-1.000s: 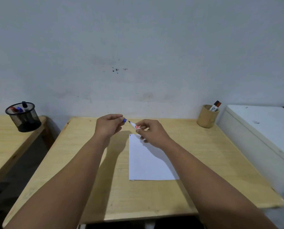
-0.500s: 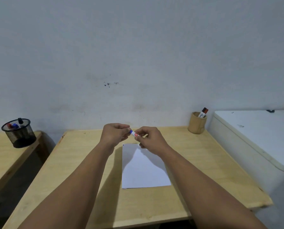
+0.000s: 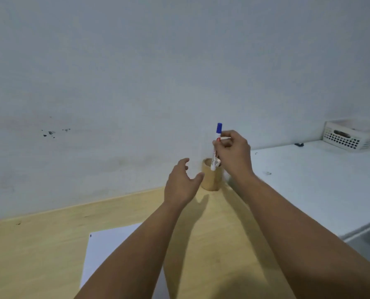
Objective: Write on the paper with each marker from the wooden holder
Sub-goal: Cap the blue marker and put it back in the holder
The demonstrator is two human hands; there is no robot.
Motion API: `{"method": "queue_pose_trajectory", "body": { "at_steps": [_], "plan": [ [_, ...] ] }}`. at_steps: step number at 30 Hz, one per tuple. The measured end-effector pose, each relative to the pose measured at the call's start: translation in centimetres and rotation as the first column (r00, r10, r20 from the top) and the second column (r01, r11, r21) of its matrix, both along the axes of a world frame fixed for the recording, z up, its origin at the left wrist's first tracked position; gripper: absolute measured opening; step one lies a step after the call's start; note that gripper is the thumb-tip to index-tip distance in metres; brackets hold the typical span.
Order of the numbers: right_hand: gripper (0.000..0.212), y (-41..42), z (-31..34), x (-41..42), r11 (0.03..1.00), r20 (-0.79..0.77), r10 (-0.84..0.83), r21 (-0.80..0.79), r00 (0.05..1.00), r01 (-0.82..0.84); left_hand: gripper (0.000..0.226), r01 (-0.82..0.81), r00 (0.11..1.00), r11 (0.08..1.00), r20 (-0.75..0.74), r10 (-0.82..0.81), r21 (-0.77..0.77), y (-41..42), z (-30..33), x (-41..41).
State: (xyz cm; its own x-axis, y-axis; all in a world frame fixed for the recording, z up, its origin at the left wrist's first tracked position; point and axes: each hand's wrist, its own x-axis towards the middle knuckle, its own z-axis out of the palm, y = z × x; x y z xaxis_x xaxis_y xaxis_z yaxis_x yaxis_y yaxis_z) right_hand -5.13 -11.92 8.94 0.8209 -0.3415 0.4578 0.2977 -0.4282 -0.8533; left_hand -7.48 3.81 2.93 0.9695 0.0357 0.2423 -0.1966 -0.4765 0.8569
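My right hand (image 3: 233, 154) grips a white marker with a blue cap (image 3: 216, 145), held upright with its lower end at the mouth of the wooden holder (image 3: 212, 180) at the table's back right. To the left of the holder, my left hand (image 3: 183, 183) hovers with fingers spread, holding nothing. The white paper (image 3: 108, 251) lies on the wooden table (image 3: 39, 244) near me, partly hidden by my left forearm.
A white cabinet top (image 3: 309, 186) adjoins the table on the right, with a white perforated basket (image 3: 350, 137) at its back. A grey wall stands directly behind the holder.
The cap went back on the marker. My right hand carried the capped marker from above the paper to the wooden holder; my left hand let go and followed. The view swung right.
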Motion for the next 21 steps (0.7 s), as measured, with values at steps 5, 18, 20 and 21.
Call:
{"method": "queue_pose_trajectory", "body": {
  "at_steps": [5,18,20,21],
  "plan": [
    [0.017,-3.1,0.5,3.8,0.999,-0.013,-0.04,-0.038,0.999,0.039,0.091,0.039,0.997,0.998,-0.068,-0.036,0.046,-4.1,-3.6,3.9],
    [0.018,-4.3,-6.3,8.2,0.995,-0.148,-0.073,-0.072,0.986,0.063,0.082,0.006,1.0,0.999,-0.01,-0.006,-0.046,-7.5,-6.5,7.6],
    [0.017,-4.2,-6.5,8.5,0.995,-0.15,-0.07,-0.082,0.986,0.058,0.08,-0.005,1.0,0.999,-0.009,0.005,-0.033,-7.7,-6.5,7.8],
    [0.018,-4.1,-6.5,8.7,0.996,-0.163,-0.059,-0.081,0.985,0.046,0.078,-0.011,1.0,1.0,-0.004,0.011,-0.026,-7.7,-6.6,7.9]
  ]
}}
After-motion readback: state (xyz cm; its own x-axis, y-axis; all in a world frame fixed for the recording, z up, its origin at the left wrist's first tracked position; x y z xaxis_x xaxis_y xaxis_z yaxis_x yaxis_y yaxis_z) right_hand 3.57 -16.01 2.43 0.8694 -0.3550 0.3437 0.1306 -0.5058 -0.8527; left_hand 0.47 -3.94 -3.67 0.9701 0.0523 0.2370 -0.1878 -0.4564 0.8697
